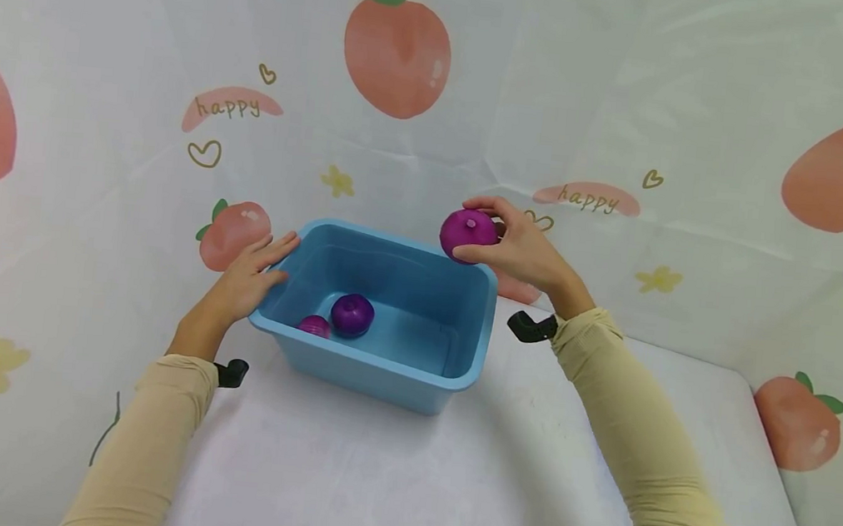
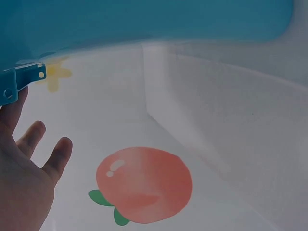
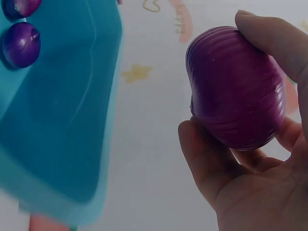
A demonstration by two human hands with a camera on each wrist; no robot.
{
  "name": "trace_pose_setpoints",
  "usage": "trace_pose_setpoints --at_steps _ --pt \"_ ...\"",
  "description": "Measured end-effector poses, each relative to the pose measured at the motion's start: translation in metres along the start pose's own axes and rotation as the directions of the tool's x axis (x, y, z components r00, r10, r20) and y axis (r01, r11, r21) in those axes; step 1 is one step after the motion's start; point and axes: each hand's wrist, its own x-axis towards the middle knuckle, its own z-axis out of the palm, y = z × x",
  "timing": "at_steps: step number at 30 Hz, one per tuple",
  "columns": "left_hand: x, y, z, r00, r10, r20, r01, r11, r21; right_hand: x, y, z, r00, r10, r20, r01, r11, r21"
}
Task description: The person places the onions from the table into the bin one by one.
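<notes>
My right hand [image 1: 520, 251] holds a purple toy onion [image 1: 463, 232] just above the back right corner of a blue plastic bin [image 1: 374, 380]. In the right wrist view its ribbed, shiny skin shows, with the thumb on one side of the onion [image 3: 236, 86] and the fingers on the other. At the bin's left end, my left hand [image 1: 243, 277] rests against the rim with fingers extended. Inside the bin, a dark purple round onion [image 1: 352, 315] lies on the floor; beside it a pinkish, striped onion [image 1: 315, 325] is partly hidden by the front wall.
The bin stands on a white-covered table [image 1: 343, 473]. Behind it hangs a white cloth [image 1: 558, 83] printed with peaches, hearts and flowers. Black wrist-worn mounts [image 1: 531, 328] sit on both forearms. A thin dark cord [image 1: 106, 428] shows at the left.
</notes>
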Motion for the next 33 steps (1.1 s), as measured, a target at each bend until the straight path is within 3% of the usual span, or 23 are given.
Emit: trace_pose_setpoints --at_steps 9,16,22,33 --pt "0.000 -0.002 -0.002 1.000 0.002 -0.007 -0.002 1.000 0.013 0.039 -0.003 0.044 0.992 -0.045 0.118 0.035 0.996 0.084" --pt "0.002 -0.002 0.000 1.000 0.008 -0.019 -0.008 1.000 0.000 0.059 0.000 0.081 0.964 -0.071 0.256 0.061 0.997 0.047" --pt "0.003 -0.003 -0.001 1.000 0.008 -0.021 -0.008 1.000 0.012 0.076 0.003 0.107 0.949 -0.020 0.314 0.023 1.000 -0.007" --pt "0.002 -0.003 0.000 1.000 0.007 -0.018 -0.007 1.000 0.016 0.085 0.018 0.147 0.887 0.080 0.456 -0.049 0.996 -0.078"
